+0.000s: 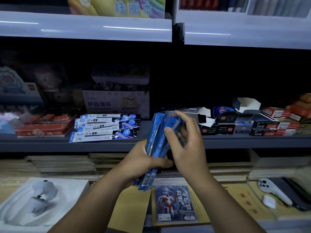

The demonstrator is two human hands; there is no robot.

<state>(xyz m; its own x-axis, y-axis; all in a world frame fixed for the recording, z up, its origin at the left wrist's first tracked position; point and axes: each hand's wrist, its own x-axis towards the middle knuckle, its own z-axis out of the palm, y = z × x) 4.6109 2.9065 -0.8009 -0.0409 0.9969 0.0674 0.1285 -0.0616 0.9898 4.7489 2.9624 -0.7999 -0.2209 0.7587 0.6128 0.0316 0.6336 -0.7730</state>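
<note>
The left grip [143, 163] curls round the lower part of a bundle of blue pen-refill packets [155, 132], held upright in front of the grey shelf [101, 146]. The right grip [186, 145] pinches the tops of the packets, thumb on the near side. More such packets [106, 127] lie flat in a stack on the shelf, between a red 2B box [43, 129] and the bundle. Small black and red boxes [264, 125] sit to the right. Below the grips lies an Ultraman paper pack [175, 204].
</note>
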